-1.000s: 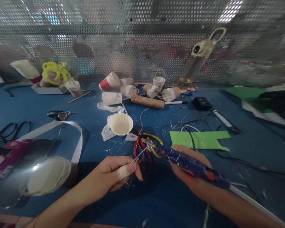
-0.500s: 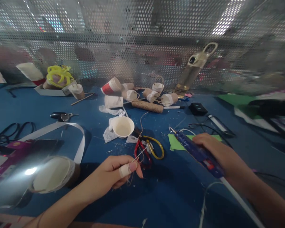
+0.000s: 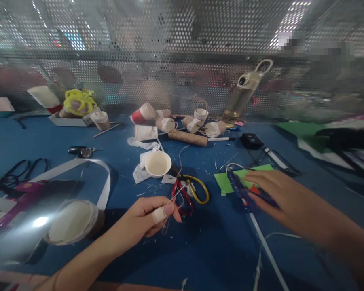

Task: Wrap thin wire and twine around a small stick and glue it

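My left hand (image 3: 145, 220), with a plaster on one fingertip, pinches a thin strand of twine (image 3: 178, 193) just in front of the red and yellow handled scissors (image 3: 190, 192). My right hand (image 3: 274, 192) lies with stretched fingers over a blue glue gun (image 3: 239, 186). The gun rests on the blue table, its tip on a green paper piece (image 3: 225, 182), and its white cord (image 3: 265, 248) trails toward me. The hand is slightly blurred.
A white paper cup (image 3: 157, 163) stands behind the scissors. Farther back lie a twine spool (image 3: 188, 138), several tipped cups (image 3: 142, 114), a water bottle (image 3: 242, 95) and a black box (image 3: 251, 140). A wrapped cup (image 3: 73, 221) and white strip (image 3: 79, 163) are at left, with a perforated metal screen (image 3: 170, 60) behind.
My right hand carried the glue gun from beside the scissors to the right, laid it on the green paper and opened its fingers. My left hand kept its pinch on the twine.
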`<state>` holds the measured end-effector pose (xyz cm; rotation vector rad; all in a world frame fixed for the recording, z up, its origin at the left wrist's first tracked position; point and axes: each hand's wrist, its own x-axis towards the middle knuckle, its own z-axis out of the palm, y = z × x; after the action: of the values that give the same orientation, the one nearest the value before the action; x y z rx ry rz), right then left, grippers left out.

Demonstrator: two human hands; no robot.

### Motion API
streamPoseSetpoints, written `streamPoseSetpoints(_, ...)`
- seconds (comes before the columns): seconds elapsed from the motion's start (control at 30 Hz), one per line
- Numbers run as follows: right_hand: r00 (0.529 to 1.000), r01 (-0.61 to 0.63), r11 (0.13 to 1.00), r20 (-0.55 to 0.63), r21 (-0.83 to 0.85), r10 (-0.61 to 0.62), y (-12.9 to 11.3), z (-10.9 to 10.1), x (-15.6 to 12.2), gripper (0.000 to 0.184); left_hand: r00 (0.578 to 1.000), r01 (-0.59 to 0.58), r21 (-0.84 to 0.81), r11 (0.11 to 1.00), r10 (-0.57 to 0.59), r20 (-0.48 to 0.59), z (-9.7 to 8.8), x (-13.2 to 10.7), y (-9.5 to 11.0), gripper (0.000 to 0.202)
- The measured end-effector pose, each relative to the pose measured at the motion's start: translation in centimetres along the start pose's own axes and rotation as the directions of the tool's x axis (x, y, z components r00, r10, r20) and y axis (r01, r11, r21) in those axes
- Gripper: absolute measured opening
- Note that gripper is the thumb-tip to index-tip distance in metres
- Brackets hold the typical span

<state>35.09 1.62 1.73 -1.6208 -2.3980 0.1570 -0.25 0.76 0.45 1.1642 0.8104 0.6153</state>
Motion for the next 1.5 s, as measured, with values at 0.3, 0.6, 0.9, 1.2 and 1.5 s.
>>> streamPoseSetpoints(0.3,0.896,-0.339,0.234,0.389,0.911,-0.213,-13.2,3.4,2.3,0.047,0.995,-0.087,0.143,0.986,0.092,-0.032,-0.4,-0.4,-0.4,0.035)
streamPoseSetpoints(0.6,0.884,-0.415,0.135,0.434,0.900,-0.177,-14.3,5.0,3.8,0.042,0.987,-0.106,0.282,0.953,0.134,-0.084,-0.3,-0.3,-0.1,0.035)
streamPoseSetpoints(0.9,0.927,-0.222,0.551,0.349,0.805,-0.137,-13.1,3.3,3.6,0.015,0.992,-0.080,0.262,0.962,0.102,-0.071,-0.1,-0.5,0.0,0.036)
streamPoseSetpoints(1.2,0.940,-0.275,0.300,0.322,0.913,-0.118,-12.1,4.4,3.1,0.018,0.994,-0.024,0.243,0.970,0.048,-0.094,-0.2,-0.3,-0.7,0.040)
streamPoseSetpoints(1.5,0.979,-0.203,0.139,0.203,0.969,0.010,-11.3,4.9,2.8,0.023,0.992,-0.040,0.003,0.999,0.040,-0.123,-0.1,-0.1,-0.6,0.046)
